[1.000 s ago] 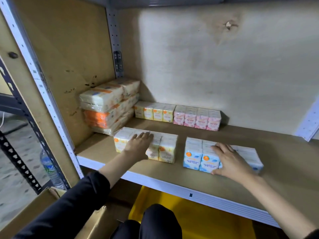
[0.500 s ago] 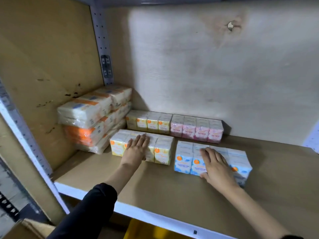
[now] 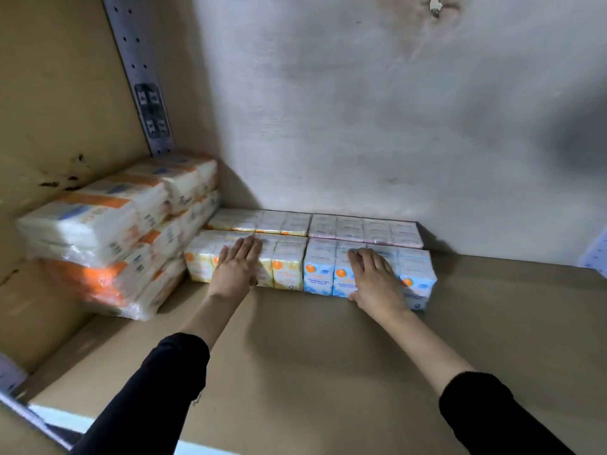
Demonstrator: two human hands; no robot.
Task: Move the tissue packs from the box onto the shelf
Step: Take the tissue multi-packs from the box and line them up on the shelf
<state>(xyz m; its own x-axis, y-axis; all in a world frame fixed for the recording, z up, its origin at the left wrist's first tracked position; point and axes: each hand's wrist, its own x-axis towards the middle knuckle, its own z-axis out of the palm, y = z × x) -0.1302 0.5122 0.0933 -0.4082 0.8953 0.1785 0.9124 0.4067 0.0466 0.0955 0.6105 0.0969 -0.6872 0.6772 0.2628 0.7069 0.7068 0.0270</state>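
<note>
On the brown shelf board (image 3: pixel 328 356) a yellow tissue pack (image 3: pixel 285 267) and a blue tissue pack (image 3: pixel 318 274) lie side by side, touching a back row made of another yellow pack (image 3: pixel 262 221) and a pink pack (image 3: pixel 364 229). My left hand (image 3: pixel 236 267) lies flat with straight fingers on the front yellow pack. My right hand (image 3: pixel 374 280) lies flat across the blue pack, thumb at its front face. The box is out of view.
A stack of larger orange-and-white tissue bundles (image 3: pixel 115 238) fills the shelf's left corner. A perforated metal upright (image 3: pixel 138 73) stands at the back left. The pale back wall (image 3: pixel 394 126) is right behind the packs. The shelf's white front rail (image 3: pixel 49 418) shows at bottom left.
Both hands slid the yellow and blue packs back until they meet the rear row. The view moved closer into the shelf; the yellow bin and box below dropped out of sight.
</note>
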